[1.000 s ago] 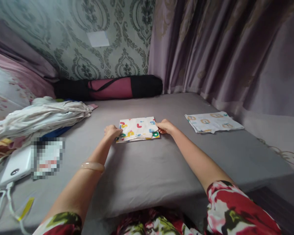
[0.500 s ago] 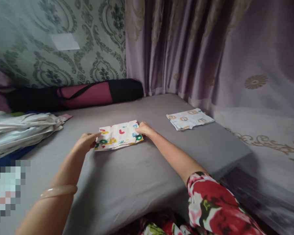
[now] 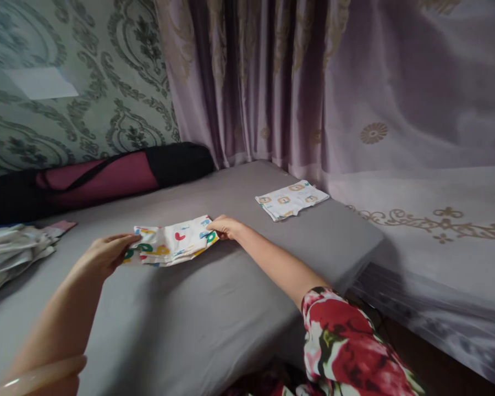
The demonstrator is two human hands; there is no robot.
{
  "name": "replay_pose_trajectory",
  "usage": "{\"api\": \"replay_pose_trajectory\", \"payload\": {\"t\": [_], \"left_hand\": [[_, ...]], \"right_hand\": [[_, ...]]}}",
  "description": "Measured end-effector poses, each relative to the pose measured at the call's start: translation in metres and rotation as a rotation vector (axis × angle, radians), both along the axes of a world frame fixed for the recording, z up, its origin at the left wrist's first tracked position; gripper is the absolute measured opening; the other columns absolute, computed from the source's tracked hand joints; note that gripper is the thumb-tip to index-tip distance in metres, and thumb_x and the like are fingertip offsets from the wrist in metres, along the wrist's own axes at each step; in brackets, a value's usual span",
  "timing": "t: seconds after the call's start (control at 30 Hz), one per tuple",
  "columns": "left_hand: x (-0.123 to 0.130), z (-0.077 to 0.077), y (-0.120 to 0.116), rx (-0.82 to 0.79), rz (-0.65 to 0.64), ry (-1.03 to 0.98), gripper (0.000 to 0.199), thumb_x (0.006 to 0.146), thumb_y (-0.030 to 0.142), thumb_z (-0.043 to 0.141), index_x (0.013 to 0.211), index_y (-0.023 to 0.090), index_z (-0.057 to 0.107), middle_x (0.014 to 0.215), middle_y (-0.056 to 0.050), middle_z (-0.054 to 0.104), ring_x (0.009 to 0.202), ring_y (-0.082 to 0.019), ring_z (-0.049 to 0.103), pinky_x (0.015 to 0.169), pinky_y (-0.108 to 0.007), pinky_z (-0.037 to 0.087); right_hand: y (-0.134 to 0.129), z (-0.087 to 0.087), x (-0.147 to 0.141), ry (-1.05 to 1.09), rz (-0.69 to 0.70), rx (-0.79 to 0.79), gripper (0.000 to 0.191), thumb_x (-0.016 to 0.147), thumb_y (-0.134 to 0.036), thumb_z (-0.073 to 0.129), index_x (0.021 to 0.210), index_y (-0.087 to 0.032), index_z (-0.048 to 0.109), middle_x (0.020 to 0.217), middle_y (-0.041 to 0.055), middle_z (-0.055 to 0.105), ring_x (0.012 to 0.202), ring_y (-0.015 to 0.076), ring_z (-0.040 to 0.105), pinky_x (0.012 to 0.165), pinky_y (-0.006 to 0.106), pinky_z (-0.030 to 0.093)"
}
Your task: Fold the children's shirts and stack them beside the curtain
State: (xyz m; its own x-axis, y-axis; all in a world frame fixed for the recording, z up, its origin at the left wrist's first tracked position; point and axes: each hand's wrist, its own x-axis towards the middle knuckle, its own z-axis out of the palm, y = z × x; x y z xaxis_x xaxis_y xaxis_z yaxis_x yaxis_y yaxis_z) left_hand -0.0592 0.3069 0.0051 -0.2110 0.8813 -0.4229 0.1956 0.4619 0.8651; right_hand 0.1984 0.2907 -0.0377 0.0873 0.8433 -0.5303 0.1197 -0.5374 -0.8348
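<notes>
A folded white cloth with colourful letter prints (image 3: 181,240) is stretched between my two hands over the grey bed. My left hand (image 3: 107,253) pinches its left end, where a flap extends outward. The right end is pinched between the thumb and fingers of my right hand (image 3: 226,226). Farther right, a second folded white cloth with tan badge-like prints (image 3: 291,200) lies flat on the bed, touched by neither hand.
Crumpled pale clothes (image 3: 16,253) lie at the left edge of the grey bed (image 3: 214,313). A long black and maroon bag (image 3: 107,179) rests along the patterned wall. Purple curtains (image 3: 251,82) hang behind the bed and on the right.
The view has turned right. My left hand has pulled away from my right with the cloth's left end, so the letter-print cloth is wider and appears slightly lifted. The second cloth has stayed put.
</notes>
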Motion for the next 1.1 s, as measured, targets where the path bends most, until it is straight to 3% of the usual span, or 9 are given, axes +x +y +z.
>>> {"api": "replay_pose_trajectory", "payload": {"t": [0.13, 0.27, 0.5, 0.7, 0.8, 0.9, 1.1], "left_hand": [[0.036, 0.024, 0.0, 0.105, -0.057, -0.02, 0.015, 0.067, 0.012, 0.068, 0.082, 0.012, 0.066, 0.055, 0.002, 0.061, 0.045, -0.008, 0.052, 0.043, -0.015, 0.04], [0.093, 0.029, 0.003, 0.226, -0.173, -0.088, 0.023, 0.061, 0.017, 0.074, 0.082, 0.011, 0.069, 0.054, 0.004, 0.057, 0.044, -0.005, 0.047, 0.042, -0.014, 0.036], [0.222, 0.004, 0.013, 0.329, -0.378, -0.242, 0.026, 0.063, 0.024, 0.074, 0.086, 0.012, 0.07, 0.058, 0.001, 0.059, 0.046, -0.007, 0.05, 0.046, -0.018, 0.042], [0.311, -0.013, 0.011, 0.247, -0.46, -0.323, 0.032, 0.074, 0.013, 0.063, 0.106, 0.013, 0.068, 0.057, 0.003, 0.057, 0.045, -0.006, 0.049, 0.047, -0.017, 0.042], [0.342, -0.02, 0.008, 0.213, -0.46, -0.363, 0.039, 0.078, 0.01, 0.06, 0.117, 0.013, 0.064, 0.057, 0.004, 0.056, 0.045, -0.006, 0.05, 0.048, -0.017, 0.044], [0.365, -0.027, 0.007, 0.194, -0.443, -0.394, 0.037, 0.079, 0.008, 0.059, 0.116, 0.013, 0.065, 0.054, 0.005, 0.052, 0.043, -0.006, 0.048, 0.049, -0.017, 0.045], [0.388, -0.043, 0.006, 0.168, -0.393, -0.454, 0.037, 0.082, 0.006, 0.056, 0.117, 0.014, 0.063, 0.055, 0.006, 0.052, 0.042, -0.006, 0.048, 0.048, -0.018, 0.048]], "right_hand": [[-0.01, 0.01, 0.042, 0.041, -0.019, 0.082, 0.018, 0.074, -0.005, 0.063, 0.062, -0.016, 0.055, 0.044, -0.0066, 0.052, 0.038, 0.006, 0.047, 0.042, 0.015, 0.04], [-0.021, 0.023, 0.108, 0.089, -0.127, 0.174, 0.017, 0.073, -0.001, 0.06, 0.064, -0.015, 0.057, 0.049, -0.0046, 0.058, 0.047, 0.0077, 0.056, 0.052, 0.015, 0.047], [-0.04, 0.044, 0.227, -0.139, -0.312, 0.254, 0.015, 0.067, 0.0, 0.058, 0.069, -0.014, 0.062, 0.051, -0.0041, 0.06, 0.045, 0.0087, 0.054, 0.047, 0.016, 0.044], [-0.048, 0.048, 0.302, -0.392, -0.446, 0.246, 0.028, 0.067, -0.001, 0.058, 0.089, -0.012, 0.071, 0.058, -0.0024, 0.065, 0.049, 0.0097, 0.057, 0.049, 0.017, 0.044], [-0.043, 0.046, 0.332, -0.499, -0.46, 0.281, 0.029, 0.068, -0.002, 0.057, 0.09, -0.012, 0.073, 0.062, -0.0009, 0.067, 0.052, 0.0096, 0.058, 0.052, 0.017, 0.045], [-0.034, 0.04, 0.357, -0.584, -0.453, 0.33, 0.033, 0.068, -0.004, 0.056, 0.094, -0.013, 0.074, 0.069, 0.0006, 0.07, 0.057, 0.0097, 0.06, 0.056, 0.017, 0.046], [-0.021, 0.025, 0.384, -0.604, -0.443, 0.363, 0.043, 0.066, -0.006, 0.054, 0.103, -0.014, 0.073, 0.081, 0.0026, 0.073, 0.066, 0.0121, 0.064, 0.064, 0.021, 0.05]]}}
